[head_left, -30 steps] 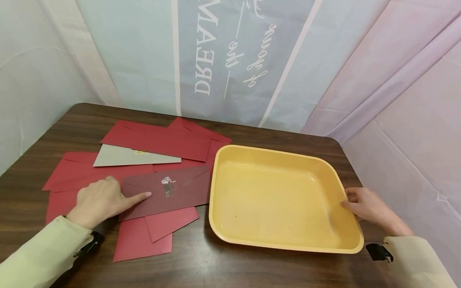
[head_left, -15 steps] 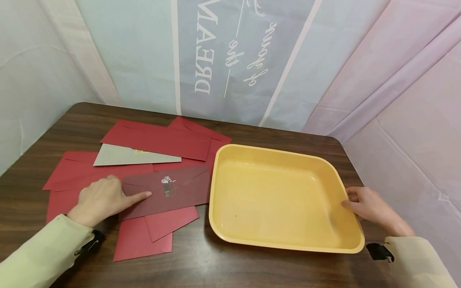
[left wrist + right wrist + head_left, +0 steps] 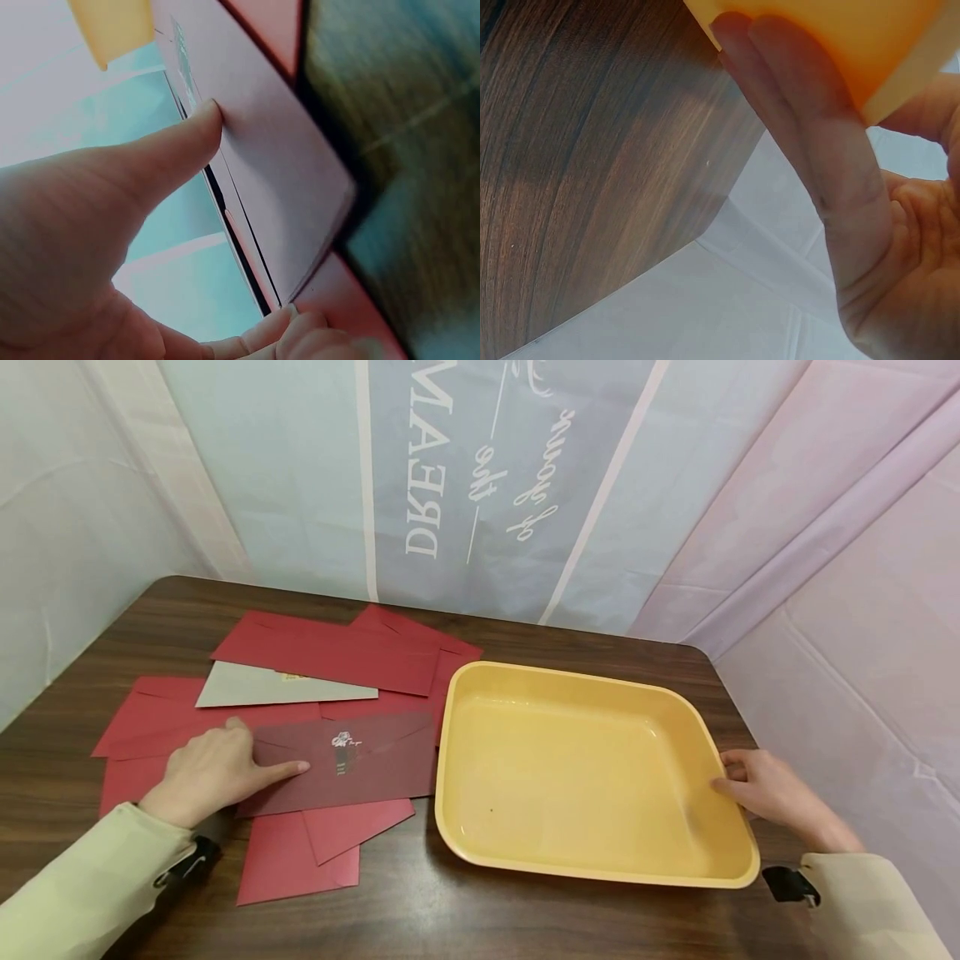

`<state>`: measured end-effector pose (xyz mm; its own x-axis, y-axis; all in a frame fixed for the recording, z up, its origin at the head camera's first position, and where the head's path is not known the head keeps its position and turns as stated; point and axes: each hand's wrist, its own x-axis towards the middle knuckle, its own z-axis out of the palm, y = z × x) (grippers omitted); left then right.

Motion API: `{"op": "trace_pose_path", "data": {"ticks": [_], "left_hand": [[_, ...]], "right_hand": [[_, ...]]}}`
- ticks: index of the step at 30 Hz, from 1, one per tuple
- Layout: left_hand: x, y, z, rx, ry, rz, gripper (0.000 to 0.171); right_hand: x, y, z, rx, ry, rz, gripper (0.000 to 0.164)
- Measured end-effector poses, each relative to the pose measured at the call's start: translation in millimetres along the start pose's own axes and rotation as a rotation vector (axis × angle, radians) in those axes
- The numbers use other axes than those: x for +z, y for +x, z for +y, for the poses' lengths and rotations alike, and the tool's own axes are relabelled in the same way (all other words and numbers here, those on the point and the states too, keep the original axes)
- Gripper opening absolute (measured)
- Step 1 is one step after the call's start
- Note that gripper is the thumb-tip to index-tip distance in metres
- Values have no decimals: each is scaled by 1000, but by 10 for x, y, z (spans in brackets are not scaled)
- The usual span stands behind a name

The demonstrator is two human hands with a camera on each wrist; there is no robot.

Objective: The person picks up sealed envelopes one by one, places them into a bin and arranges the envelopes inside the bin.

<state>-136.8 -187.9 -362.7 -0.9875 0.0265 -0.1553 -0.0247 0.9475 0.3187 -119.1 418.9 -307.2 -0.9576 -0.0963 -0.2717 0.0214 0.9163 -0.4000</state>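
My left hand pinches the left end of a dark maroon envelope with a white flower print. In the left wrist view the thumb presses on the envelope's face, and the curled fingers meet its end edge. The envelope's right end reaches the side of a yellow plastic tray, which holds nothing. At the tray's right side my right hand grips the rim, thumb over the top. Its fingers lie along the outer wall in the right wrist view.
Red envelopes overlap on the left half of the brown wooden table, some beneath the maroon one. A grey-white envelope lies partly under a red one. A printed cloth hangs behind the table.
Over the last half second the maroon envelope has shifted slightly left and toward the person, along with the left hand's fingers. The right hand and tray stay put.
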Motion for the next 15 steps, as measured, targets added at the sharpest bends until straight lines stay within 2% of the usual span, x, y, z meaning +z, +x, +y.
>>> {"op": "trace_pose_path", "data": {"ticks": [10,15], "left_hand": [[-2,3,-26,11,13,70,71],[-24,27,-48,5,-17,51,70]], "right_hand": [[1,-1,4,-7,-13,6,38],[-3,0,2,-1,-15,5,39]]}}
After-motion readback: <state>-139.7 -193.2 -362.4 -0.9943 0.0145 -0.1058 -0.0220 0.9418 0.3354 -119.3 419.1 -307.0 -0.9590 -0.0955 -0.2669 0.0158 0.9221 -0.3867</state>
